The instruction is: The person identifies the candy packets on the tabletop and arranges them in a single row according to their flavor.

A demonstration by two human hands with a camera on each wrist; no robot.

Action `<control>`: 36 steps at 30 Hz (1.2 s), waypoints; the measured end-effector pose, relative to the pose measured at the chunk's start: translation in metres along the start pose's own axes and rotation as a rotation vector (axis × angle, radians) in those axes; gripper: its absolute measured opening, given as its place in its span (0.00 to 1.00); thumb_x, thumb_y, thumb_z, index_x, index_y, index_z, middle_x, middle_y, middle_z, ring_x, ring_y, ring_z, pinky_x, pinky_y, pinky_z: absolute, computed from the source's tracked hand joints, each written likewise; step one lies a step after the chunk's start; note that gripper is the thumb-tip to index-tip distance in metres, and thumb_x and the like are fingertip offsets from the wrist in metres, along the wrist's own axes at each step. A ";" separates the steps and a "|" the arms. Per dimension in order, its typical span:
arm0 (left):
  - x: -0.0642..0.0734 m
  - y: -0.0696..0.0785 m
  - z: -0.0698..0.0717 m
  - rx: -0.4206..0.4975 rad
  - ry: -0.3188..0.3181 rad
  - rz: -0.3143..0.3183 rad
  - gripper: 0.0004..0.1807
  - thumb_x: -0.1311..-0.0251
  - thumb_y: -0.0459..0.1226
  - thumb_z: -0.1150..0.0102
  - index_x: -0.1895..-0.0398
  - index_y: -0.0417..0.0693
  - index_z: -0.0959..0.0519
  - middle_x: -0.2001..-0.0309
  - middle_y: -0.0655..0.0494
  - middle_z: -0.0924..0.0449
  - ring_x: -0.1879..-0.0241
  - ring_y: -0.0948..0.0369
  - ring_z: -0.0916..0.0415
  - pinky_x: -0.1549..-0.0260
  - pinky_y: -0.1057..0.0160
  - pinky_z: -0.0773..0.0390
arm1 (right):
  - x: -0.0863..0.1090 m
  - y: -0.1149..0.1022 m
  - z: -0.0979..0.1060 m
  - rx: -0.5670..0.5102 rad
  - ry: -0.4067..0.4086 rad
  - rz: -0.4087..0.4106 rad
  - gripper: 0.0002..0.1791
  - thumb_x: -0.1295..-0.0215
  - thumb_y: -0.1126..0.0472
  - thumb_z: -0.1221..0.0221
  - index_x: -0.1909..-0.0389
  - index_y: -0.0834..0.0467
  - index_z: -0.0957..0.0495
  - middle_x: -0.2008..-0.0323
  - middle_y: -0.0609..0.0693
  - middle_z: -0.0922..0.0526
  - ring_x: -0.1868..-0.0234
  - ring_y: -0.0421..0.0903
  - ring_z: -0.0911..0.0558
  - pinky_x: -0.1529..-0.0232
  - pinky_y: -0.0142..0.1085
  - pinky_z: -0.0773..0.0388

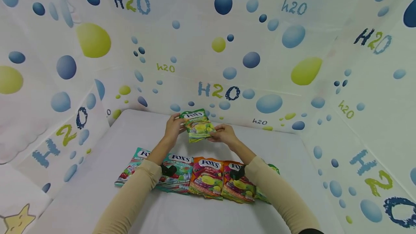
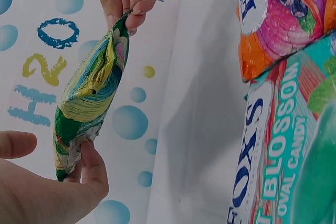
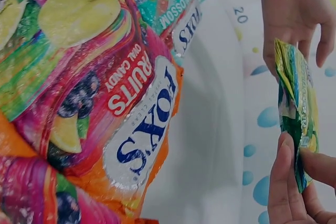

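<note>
A green and yellow FOX'S candy bag (image 1: 199,127) is held up over the far part of the table, its printed front toward the head camera. My right hand (image 1: 226,135) pinches its lower right edge between thumb and fingers (image 3: 283,177). At the opposite edge my left hand (image 1: 173,129) touches the bag's back with its fingers (image 2: 94,163). The left thumb stands apart from the bag in the left wrist view. Both wrist views show the bag (image 2: 89,93) nearly edge-on.
Below my arms lies a row of candy bags: a teal and red one (image 1: 130,170), teal Mint Blossom (image 1: 178,172), orange Fruits (image 1: 207,178), purple-red (image 1: 238,189), and a green one (image 1: 262,195) mostly hidden by my right sleeve. Printed sheeting (image 1: 195,46) walls the white table (image 1: 182,216).
</note>
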State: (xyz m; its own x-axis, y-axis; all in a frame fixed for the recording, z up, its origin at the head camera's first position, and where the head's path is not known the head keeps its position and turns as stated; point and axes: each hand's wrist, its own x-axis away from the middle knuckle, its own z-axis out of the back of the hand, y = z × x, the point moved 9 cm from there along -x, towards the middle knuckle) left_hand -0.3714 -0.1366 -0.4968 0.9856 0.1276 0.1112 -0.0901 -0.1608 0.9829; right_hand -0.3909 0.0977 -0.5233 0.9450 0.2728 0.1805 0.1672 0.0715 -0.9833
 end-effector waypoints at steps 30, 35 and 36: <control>0.011 -0.003 -0.046 -0.019 -0.137 0.007 0.35 0.26 0.38 0.51 0.19 0.40 0.45 0.31 0.34 0.30 0.39 0.40 0.24 0.34 0.48 0.26 | 0.041 -0.001 0.044 0.072 0.060 0.027 0.20 0.30 0.66 0.33 0.44 0.68 0.29 0.57 0.60 0.19 0.65 0.48 0.09 0.44 0.56 0.19; 0.012 -0.005 -0.053 -0.022 -0.163 0.007 0.35 0.25 0.38 0.50 0.19 0.41 0.45 0.31 0.33 0.30 0.38 0.39 0.25 0.33 0.47 0.26 | 0.046 0.001 0.050 0.082 0.059 0.026 0.23 0.30 0.65 0.33 0.42 0.69 0.30 0.58 0.60 0.19 0.63 0.49 0.09 0.44 0.56 0.19; 0.013 -0.006 -0.054 -0.024 -0.164 0.005 0.35 0.25 0.38 0.51 0.19 0.40 0.45 0.31 0.33 0.30 0.38 0.39 0.24 0.34 0.47 0.26 | 0.048 0.001 0.052 0.086 0.060 0.027 0.23 0.30 0.65 0.33 0.42 0.70 0.30 0.57 0.60 0.19 0.63 0.49 0.09 0.43 0.56 0.19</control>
State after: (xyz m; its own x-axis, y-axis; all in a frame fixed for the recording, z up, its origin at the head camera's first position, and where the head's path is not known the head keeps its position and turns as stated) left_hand -0.3662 -0.0809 -0.4928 0.9951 -0.0353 0.0927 -0.0967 -0.1373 0.9858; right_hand -0.3603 0.1604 -0.5146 0.9645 0.2176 0.1497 0.1192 0.1472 -0.9819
